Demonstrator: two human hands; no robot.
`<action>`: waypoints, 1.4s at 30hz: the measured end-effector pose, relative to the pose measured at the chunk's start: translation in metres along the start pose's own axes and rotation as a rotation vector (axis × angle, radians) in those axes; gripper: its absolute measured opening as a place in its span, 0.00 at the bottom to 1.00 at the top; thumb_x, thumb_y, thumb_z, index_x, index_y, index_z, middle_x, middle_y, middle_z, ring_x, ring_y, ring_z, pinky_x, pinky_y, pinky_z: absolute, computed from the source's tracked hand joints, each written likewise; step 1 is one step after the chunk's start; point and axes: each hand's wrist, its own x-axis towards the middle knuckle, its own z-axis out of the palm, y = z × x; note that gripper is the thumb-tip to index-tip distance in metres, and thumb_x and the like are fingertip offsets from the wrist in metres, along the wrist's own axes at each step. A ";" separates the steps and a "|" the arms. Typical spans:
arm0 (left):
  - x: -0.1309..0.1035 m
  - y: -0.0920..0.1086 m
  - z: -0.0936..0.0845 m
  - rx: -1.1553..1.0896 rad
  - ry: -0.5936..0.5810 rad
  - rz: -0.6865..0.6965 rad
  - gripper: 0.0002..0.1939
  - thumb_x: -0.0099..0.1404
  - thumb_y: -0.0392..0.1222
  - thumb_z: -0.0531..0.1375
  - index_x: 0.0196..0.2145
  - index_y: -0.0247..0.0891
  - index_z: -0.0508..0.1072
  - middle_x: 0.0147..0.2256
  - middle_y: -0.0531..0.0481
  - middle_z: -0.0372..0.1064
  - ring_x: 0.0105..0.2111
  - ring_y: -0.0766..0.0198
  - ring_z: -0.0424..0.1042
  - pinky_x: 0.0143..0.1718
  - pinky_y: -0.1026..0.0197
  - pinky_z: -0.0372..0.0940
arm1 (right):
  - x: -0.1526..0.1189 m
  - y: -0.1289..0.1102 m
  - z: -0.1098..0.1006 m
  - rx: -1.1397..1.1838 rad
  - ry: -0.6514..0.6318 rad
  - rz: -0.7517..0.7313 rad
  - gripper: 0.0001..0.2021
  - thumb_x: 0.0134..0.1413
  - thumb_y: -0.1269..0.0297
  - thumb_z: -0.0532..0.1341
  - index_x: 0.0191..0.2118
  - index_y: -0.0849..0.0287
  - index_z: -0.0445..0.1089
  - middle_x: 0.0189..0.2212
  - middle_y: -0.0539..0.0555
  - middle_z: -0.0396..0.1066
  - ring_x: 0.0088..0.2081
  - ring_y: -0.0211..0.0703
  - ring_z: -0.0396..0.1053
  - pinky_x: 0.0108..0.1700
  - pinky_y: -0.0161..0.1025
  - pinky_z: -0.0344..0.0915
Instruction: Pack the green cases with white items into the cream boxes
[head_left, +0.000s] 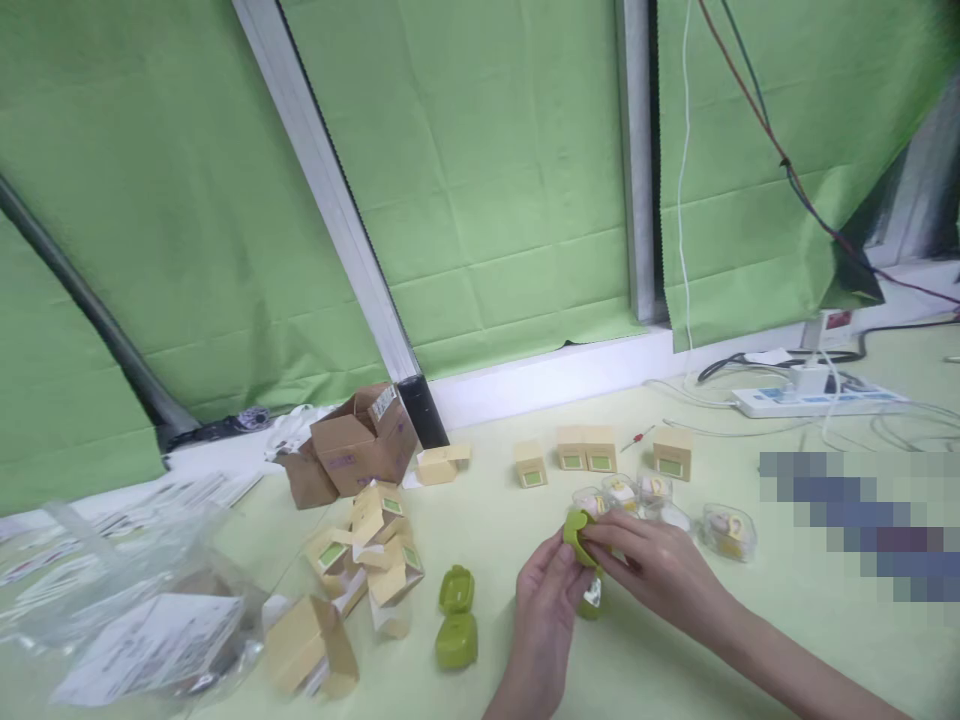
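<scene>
A small green case (577, 537) is held between both hands over the table. My left hand (546, 610) has its fingers closed round the case's lower left side. From the right, my right hand (654, 562) presses its fingertips on the case. Beneath the hands lies another green piece (589, 606) with something silvery at it, partly hidden. An open green case (457, 617) rests on the table to the left. Behind my right hand are several clear packs, one of them (729, 531) farther right with a pale and yellow item inside.
Small yellow boxes (531, 465) stand at the back. Opened yellow boxes (311, 648) are heaped left, near a brown carton (364, 440) and plastic bags (150, 640). A power strip (817, 401) with cables lies back right; green sheets (495, 180) hang behind.
</scene>
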 end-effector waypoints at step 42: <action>0.014 0.008 -0.024 0.356 -0.086 0.023 0.10 0.47 0.35 0.65 0.21 0.35 0.65 0.20 0.57 0.62 0.23 0.71 0.59 0.25 0.69 0.55 | 0.002 -0.016 -0.019 0.278 -0.229 0.097 0.17 0.48 0.58 0.65 0.43 0.51 0.62 0.35 0.49 0.73 0.27 0.38 0.69 0.33 0.38 0.63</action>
